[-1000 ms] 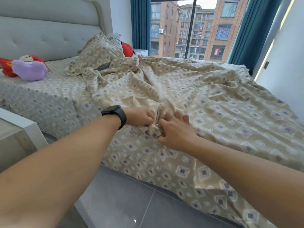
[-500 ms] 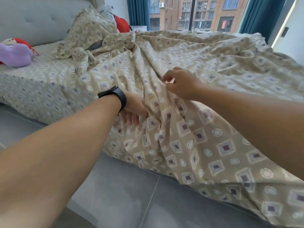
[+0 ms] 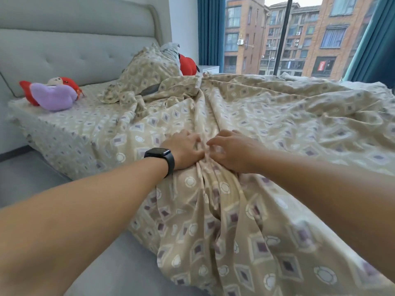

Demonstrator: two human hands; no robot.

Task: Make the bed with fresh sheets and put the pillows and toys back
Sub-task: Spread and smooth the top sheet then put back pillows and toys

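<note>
Both hands have come back together on the duvet cover (image 3: pixel 245 124); half a second ago the right hand (image 3: pixel 232 151) was lifted off the fabric in a pinch and the left hand (image 3: pixel 184 149) was lower on the overhang, and now they sit side by side at the bed's near edge, almost touching; left hand, with its black watch (image 3: pixel 159 155), has its fingers (image 3: pixel 197 144) dug into a ridge of gathered cloth, so I read it as gripping the fold; right hand's fingers (image 3: pixel 215 142) are curled and clawed over the same ridge, though whether they have actually closed on fabric I cannot tell, it's blurred; long creases fan away from the hands toward the pillow (image 3: pixel 149 71), which leans bunched against the headboard (image 3: pixel 74 50); on the pillow's left lies the purple plush toy (image 3: pixel 52 98) with a red one tucked behind it, and on the pillow's right another red toy (image 3: pixel 188 65) pokes out; cover is still rumpled across the bed and spilling over the near side toward the floor (image 3: pixel 117 270); my call, this regrouping means they're hunting a seam or corner inside the cover, ready to tug it straight; spreading looks well short of done, pillows and toys not yet arranged.
</note>
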